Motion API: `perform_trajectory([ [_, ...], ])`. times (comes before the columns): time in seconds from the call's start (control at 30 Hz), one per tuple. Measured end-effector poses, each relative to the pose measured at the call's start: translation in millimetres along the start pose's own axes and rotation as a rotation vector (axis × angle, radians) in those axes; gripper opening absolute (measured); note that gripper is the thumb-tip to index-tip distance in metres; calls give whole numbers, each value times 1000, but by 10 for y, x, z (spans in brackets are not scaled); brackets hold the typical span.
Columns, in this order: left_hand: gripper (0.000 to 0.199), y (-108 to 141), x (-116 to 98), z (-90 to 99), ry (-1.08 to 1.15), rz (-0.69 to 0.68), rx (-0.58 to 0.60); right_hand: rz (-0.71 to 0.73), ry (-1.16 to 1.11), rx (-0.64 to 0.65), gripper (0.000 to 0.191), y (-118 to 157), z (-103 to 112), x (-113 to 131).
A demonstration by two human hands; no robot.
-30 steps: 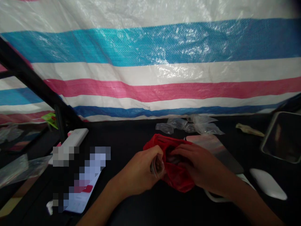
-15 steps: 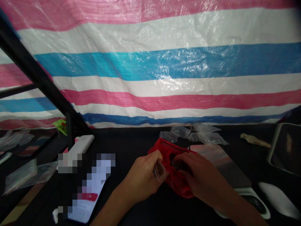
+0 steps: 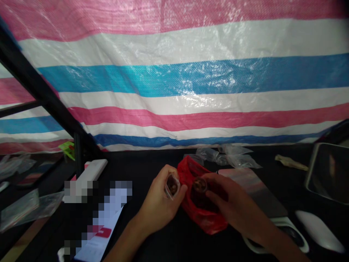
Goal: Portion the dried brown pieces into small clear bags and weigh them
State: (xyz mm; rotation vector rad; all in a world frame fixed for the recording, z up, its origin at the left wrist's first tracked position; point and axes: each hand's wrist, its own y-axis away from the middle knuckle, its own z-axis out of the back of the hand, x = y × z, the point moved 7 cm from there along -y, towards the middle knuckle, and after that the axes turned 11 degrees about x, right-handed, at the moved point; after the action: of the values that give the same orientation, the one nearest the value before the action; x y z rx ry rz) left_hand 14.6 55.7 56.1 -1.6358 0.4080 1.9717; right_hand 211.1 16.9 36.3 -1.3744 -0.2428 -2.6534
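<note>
Your left hand (image 3: 157,207) pinches a small clear bag (image 3: 172,186) with something dark and round inside, just left of the red plastic bag (image 3: 203,218) on the black table (image 3: 152,160). Your right hand (image 3: 234,203) reaches over the red bag, right beside a dark round lump (image 3: 199,185) at its mouth. Behind the red bag lie crumpled clear bags (image 3: 234,154). To its right are a flat pink-grey board (image 3: 253,187), a white oval object (image 3: 319,231) and a metal tray (image 3: 329,173). To its left are a white box (image 3: 87,174) and a blurred patch (image 3: 98,207) too pixelated to read. A striped tarp (image 3: 174,83) hangs behind everything.
</note>
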Motion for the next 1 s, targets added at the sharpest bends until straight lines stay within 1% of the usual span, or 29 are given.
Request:
perform_trajectory([
  [0.07, 16, -4, 48, -19, -85, 32, -31, 19, -86, -9, 29, 13, 48, 39],
  [0.13, 14, -4, 102, -75, -158, 69, -22, 45, -148, -27, 28, 35, 84, 83],
  [0.23, 12, 5, 168, -169, -246, 114, -6, 89, -141, -45, 28, 68, 78, 142],
  [0.33, 12, 5, 206, -260, -301, 147, 28, 173, 5, -57, 26, 93, 22, 229],
  [0.4, 12, 0, 203, -297, -343, 148, 46, 276, 136, -72, 27, 116, -19, 316],
  [0.5, 13, -8, 180, -315, -416, 135, 51, 444, 299, -134, 33, 176, -44, 435],
  [0.57, 15, -7, 176, -317, -437, 129, 48, 500, 363, -164, 35, 208, -44, 464],
  [0.67, 18, 4, 194, -322, -412, 136, 39, 473, 395, -161, 33, 212, -32, 434],
  [0.87, 13, 25, 223, -307, -276, 100, -16, 351, 406, -181, 29, 176, 67, 322],
  [0.93, 12, 30, 219, -285, -244, 72, -44, 308, 425, -169, 26, 147, 109, 272],
  [1.0, 16, 45, 195, -257, -227, 33, -79, 284, 470, -126, 24, 120, 128, 236],
])
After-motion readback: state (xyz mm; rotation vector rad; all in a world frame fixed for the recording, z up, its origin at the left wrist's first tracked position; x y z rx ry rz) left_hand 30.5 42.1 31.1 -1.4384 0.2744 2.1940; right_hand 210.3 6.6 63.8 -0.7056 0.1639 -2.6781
